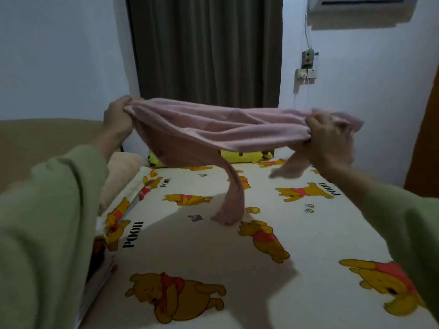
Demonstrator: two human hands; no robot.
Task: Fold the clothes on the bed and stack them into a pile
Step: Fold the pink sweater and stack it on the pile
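A pink garment is shown stretched between two raised hands above the far half of a bed. The left hand is seen at the left end of the cloth, its fingers curled tightly round a bunched edge. The right hand is seen at the right end, its fingers likewise clenched round gathered fabric, with a small tuft of cloth protruding beyond the knuckles on the far right. Between the two grips the garment sags in a shallow hammock shape. One long strip (a sleeve or a leg; which cannot be told) hangs from the middle of the garment, and its end touches the sheet near the centre of the bed. A shorter strip dangles below the right hand, apart from the sheet. Both forearms are covered by loose pale green sleeves.

The bed is covered by a cream sheet printed with yellow cartoon bears in red shirts and the word POOH. A yellow plush toy lies at the far end of the bed, partly hidden behind the garment. A pale pillow rests at the far left edge. A dark curtain hangs on the far wall, and an air conditioner is mounted at the upper right, above a wall socket.
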